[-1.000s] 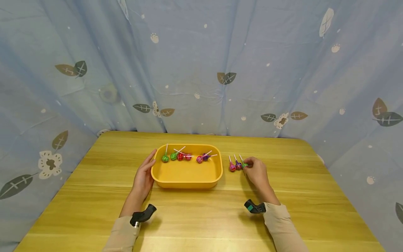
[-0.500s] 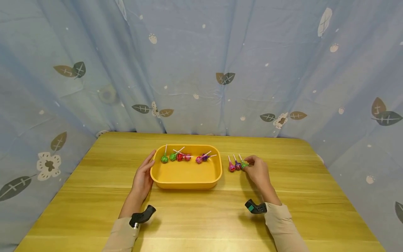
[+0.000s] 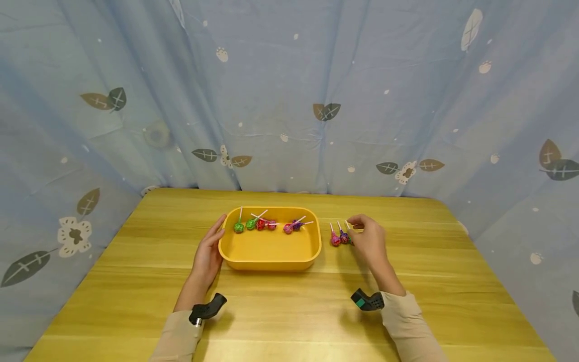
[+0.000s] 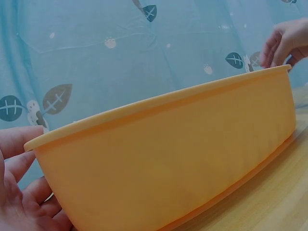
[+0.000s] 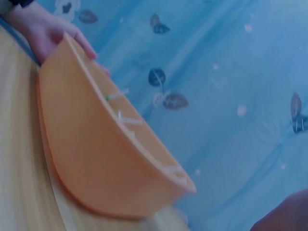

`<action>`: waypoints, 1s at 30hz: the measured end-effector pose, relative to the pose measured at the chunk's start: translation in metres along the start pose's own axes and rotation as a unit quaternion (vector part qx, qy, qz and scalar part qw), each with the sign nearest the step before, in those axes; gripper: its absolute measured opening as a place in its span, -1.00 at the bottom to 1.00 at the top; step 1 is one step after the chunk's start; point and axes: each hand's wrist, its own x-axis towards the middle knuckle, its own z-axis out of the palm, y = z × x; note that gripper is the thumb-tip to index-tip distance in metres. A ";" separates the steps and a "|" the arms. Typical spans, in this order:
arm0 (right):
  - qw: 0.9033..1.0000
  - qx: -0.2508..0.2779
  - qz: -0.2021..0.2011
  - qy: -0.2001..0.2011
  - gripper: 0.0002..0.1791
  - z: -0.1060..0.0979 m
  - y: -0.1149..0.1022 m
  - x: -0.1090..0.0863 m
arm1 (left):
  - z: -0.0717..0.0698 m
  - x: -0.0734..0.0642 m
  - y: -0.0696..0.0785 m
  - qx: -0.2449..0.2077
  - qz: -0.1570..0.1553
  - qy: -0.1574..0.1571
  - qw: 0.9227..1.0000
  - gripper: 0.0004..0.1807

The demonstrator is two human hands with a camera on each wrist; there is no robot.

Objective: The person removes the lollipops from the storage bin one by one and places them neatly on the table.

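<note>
My left hand (image 3: 208, 254) lies along the left end of a yellow plastic box (image 3: 271, 265), its fingers extended against the outer wall by the rim. Right of the box, my right hand (image 3: 371, 241) is over a row of three lollipops. Its thumb and index finger stand apart beside the green-wrapped lollipop (image 3: 351, 241), whose candy is mostly hidden behind the thumb. A pink lollipop (image 3: 335, 240) and a purple lollipop (image 3: 344, 237) lie next to it, sticks pointing away. In the left wrist view, the right hand (image 4: 288, 42) shows bent fingers beyond the box's far end.
Several lollipops lie along the box's back wall: green ones (image 3: 238, 228) at the left, red and pink ones (image 3: 261, 224) in the middle, and pink and purple ones (image 3: 288, 229) to the right. A wooden table (image 3: 289, 311) carries everything. Patterned blue curtains (image 3: 271, 100) surround it.
My right hand has risen slightly, with the index finger and thumb moving apart near the green lollipop. The left hand and the box stay in place.
</note>
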 end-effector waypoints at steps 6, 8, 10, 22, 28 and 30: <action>0.998 0.044 -0.031 -0.022 -0.79 0.007 -0.025 -0.002 | 0.002 -0.001 0.002 0.005 -0.004 0.003 1.000 -0.43; 0.997 0.058 -0.038 -0.033 -0.79 0.011 -0.032 -0.002 | 0.002 -0.001 0.002 0.006 -0.003 0.003 1.000 -0.43; 0.996 0.069 -0.040 -0.044 -0.79 0.016 -0.038 -0.002 | 0.001 -0.001 0.002 0.004 -0.002 0.003 1.000 -0.44; 0.991 0.084 -0.061 -0.081 -0.79 0.053 -0.063 0.000 | -0.002 0.002 -0.002 0.001 0.004 0.007 1.000 -0.44; 0.990 0.083 -0.071 -0.090 -0.81 0.066 -0.071 0.005 | -0.002 0.002 -0.002 -0.001 0.002 0.009 1.000 -0.45; 0.990 0.076 -0.074 -0.095 -0.82 0.070 -0.076 0.008 | -0.002 0.002 -0.001 0.002 0.002 0.009 1.000 -0.45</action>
